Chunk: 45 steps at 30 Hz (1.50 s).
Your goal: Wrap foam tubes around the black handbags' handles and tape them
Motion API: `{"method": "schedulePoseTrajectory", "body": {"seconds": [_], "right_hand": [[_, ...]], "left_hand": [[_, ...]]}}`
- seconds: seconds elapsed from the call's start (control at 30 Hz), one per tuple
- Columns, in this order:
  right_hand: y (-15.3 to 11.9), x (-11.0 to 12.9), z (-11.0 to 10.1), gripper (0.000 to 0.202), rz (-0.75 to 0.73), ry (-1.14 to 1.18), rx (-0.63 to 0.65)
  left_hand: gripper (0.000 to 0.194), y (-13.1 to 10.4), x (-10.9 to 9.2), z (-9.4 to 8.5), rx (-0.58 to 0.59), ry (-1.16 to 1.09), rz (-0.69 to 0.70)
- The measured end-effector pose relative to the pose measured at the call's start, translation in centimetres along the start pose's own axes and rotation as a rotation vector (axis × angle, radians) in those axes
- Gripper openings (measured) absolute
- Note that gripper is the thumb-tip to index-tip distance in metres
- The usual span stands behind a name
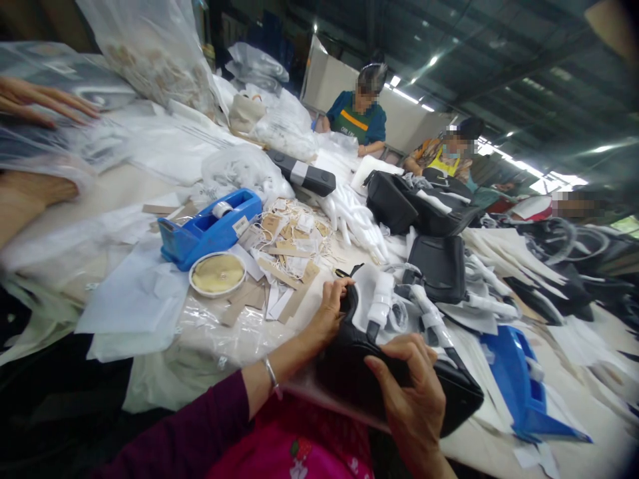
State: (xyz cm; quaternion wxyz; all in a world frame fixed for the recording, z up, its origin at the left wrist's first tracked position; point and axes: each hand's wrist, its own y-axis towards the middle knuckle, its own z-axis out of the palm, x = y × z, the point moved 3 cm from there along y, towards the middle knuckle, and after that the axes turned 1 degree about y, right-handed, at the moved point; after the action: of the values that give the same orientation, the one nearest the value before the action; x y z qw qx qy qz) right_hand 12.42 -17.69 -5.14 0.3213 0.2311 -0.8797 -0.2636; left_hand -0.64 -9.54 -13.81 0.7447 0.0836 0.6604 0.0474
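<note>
A black handbag [349,366] lies at the table's near edge, its top side towards me. White-wrapped handles [382,299] and white paper or padding show along its opening. My left hand [329,309], with a bangle on the wrist, is closed on the bag's left end, fingertips beside a gold-coloured zip end [342,273]. My right hand [417,382] grips the bag's near rim, its thumb on the front face and its fingers bent over the edge. The fingertips of this hand are partly hidden.
Left of the bag are a blue tape dispenser [210,226], a round tub of yellowish paste [218,273] and strung tags [292,243]. Another blue dispenser [519,379] stands right. More black bags [436,266] lie beyond. A co-worker's hand [47,100] touches plastic at far left; other people work behind.
</note>
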Motion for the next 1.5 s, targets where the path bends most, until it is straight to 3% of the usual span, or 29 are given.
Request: {"method": "schedulePoseTrajectory", "body": {"seconds": [0.2,0.37,0.53,0.67,0.77,1.07,1.2,1.33,1.43,1.5], "right_hand": [[0.0,0.3,-0.1,0.015,-0.015,0.011,-0.017],[0.1,0.1,-0.1,0.015,-0.006,0.007,-0.017],[0.1,-0.1,-0.2,0.014,0.006,-0.009,-0.019],[-0.3,-0.3,-0.5,0.014,0.013,0.002,-0.005],[-0.6,-0.5,-0.7,0.015,0.024,0.012,-0.006],[-0.7,-0.5,-0.7,0.016,-0.021,0.027,0.014],[-0.3,0.0,-0.3,0.027,-0.071,-0.091,0.115],[0.2,0.4,0.1,0.019,-0.07,-0.119,0.121],[0.3,0.5,0.2,0.015,-0.055,-0.102,0.104],[0.3,0.6,0.2,0.014,-0.054,-0.103,0.097]], "left_hand": [[0.039,1.3,-1.8,-0.9,0.193,0.184,0.135],[0.023,3.0,-2.4,-0.9,0.269,0.329,0.249],[0.025,2.7,-1.8,-1.8,0.389,0.133,0.135],[0.047,1.5,-2.8,-3.3,0.67,-0.128,-0.061],[0.045,1.3,-3.6,-3.8,0.78,-0.17,-0.099],[0.016,2.2,-3.3,-2.1,0.643,0.106,0.032],[0.011,1.8,-2.8,-1.5,0.516,0.036,-0.034],[0.011,1.3,-2.1,-0.8,0.433,-0.052,-0.148],[0.015,1.0,-2.1,-1.0,0.416,-0.121,-0.193],[0.024,0.8,-2.5,-1.4,0.476,-0.194,-0.188]]}}
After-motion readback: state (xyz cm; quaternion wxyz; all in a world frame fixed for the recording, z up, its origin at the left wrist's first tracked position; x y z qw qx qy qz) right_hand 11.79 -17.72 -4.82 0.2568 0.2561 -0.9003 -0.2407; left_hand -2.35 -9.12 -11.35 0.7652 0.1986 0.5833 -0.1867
